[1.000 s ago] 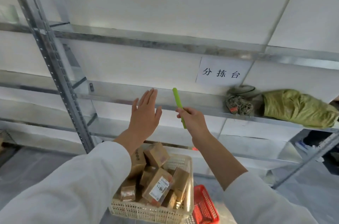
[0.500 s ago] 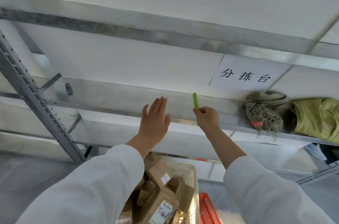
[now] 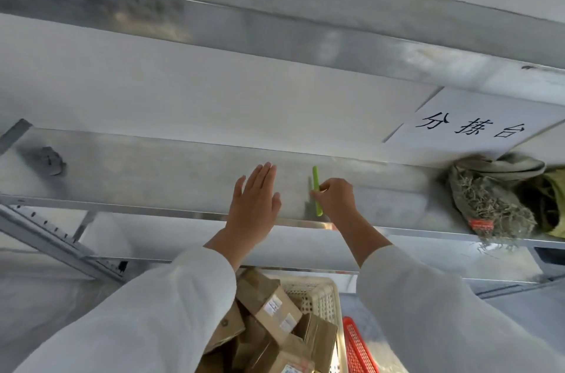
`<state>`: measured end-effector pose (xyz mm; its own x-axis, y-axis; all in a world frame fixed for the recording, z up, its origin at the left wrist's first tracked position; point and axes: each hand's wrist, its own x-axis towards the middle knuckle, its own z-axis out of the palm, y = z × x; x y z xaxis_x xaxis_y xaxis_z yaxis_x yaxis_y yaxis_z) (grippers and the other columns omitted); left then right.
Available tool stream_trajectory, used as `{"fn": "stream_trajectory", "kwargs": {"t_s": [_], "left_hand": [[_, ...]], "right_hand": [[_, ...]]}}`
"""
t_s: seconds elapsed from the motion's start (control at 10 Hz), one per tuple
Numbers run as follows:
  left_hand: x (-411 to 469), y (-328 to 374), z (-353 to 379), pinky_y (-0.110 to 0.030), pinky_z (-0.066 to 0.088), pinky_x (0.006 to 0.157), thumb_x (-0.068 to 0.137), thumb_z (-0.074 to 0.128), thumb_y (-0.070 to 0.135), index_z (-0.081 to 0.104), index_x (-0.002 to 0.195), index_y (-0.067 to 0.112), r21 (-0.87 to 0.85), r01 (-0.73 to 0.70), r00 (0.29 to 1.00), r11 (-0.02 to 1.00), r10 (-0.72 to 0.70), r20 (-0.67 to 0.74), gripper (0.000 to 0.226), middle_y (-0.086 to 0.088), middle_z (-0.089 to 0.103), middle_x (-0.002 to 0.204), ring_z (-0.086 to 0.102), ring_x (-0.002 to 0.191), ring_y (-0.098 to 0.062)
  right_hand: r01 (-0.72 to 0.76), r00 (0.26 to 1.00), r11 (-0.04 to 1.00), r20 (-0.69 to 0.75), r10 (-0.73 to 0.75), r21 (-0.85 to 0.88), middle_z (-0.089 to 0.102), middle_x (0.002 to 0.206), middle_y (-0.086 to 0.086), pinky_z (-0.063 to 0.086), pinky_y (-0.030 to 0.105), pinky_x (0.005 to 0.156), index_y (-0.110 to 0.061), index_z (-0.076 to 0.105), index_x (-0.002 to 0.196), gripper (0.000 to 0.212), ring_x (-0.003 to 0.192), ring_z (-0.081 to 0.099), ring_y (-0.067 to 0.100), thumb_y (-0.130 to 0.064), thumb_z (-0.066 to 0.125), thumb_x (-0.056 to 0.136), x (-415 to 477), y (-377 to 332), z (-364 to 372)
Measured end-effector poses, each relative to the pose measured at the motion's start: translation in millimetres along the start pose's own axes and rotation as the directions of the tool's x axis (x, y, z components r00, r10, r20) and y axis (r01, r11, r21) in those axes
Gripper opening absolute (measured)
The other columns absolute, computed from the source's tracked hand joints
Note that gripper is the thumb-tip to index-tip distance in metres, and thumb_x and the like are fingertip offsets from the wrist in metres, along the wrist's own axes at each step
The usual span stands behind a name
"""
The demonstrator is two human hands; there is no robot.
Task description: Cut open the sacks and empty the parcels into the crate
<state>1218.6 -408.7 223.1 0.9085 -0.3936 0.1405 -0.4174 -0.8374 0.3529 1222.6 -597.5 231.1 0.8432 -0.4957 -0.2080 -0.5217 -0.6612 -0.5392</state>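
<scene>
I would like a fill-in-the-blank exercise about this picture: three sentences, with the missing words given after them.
1. The slim cutter pinched by the right hand is ____ in colour.
2. The left hand, its fingers straight over the metal shelf, holds ____.
3. The cardboard parcels lie in the cream crate, and the basket beside it is ____.

Missing words: green; nothing; red.

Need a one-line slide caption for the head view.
Right hand pinches a green cutter at the metal shelf, left hand open beside it, parcels filling the crate below.
</scene>
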Motion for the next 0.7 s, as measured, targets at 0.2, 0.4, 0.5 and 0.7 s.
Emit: {"fn": "stream_trajectory", "kwargs": {"t_s": [0.2,0.4,0.5,0.7], "left_hand": [[-10,-15,6,-0.038,0.01,0.12,0.103,0.029,0.029,0.012,0.153,0.016,-0.031,0.045,0.998,0.999,-0.044,0.045,0.054,0.001,0.011,0.161,0.006,0.148,-0.012],[-32,8,-20,-0.039,0.009,0.121,0.103,0.028,0.03,0.012,0.153,0.017,-0.013,0.045,0.999,0.999,-0.045,-0.018,0.054,0.002,0.011,0.161,0.006,0.148,-0.011],[-57,29,-41,-0.041,0.009,0.12,0.103,0.029,0.029,0.013,0.153,0.017,0.018,0.063,0.998,0.998,-0.063,-0.029,0.054,0.002,0.011,0.161,0.005,0.148,-0.012],[-136,106,-87,-0.04,0.006,0.12,0.103,0.028,0.031,0.011,0.153,0.018,0.107,0.057,0.987,0.993,-0.04,-0.154,0.055,0.004,0.008,0.161,0.004,0.148,-0.011]], "right_hand": [[0.03,0.999,1.0,0.011,-0.03,-0.006,0.068,0.099,0.012,0.044,0.027,0.071,-0.008,0.067,0.105,0.03,0.091,0.064,0.027,-0.023,0.075,0.081,15,3,15],[0.064,0.997,0.995,0.054,-0.06,-0.071,0.063,0.116,0.016,0.045,0.028,0.081,-0.003,0.057,0.124,0.043,0.105,0.061,0.029,-0.022,0.069,0.088,-7,13,-7],[0.135,0.989,0.987,0.068,-0.129,-0.086,0.062,0.12,0.016,0.044,0.032,0.09,-0.003,0.062,0.119,0.031,0.111,0.057,0.03,-0.018,0.057,0.092,-43,23,-27],[0.392,0.92,0.92,-0.035,-0.392,0.004,0.061,0.123,0.01,0.047,0.035,0.093,-0.011,0.062,0.122,0.033,0.112,0.058,0.027,-0.027,0.045,0.099,-157,42,-87]]}}
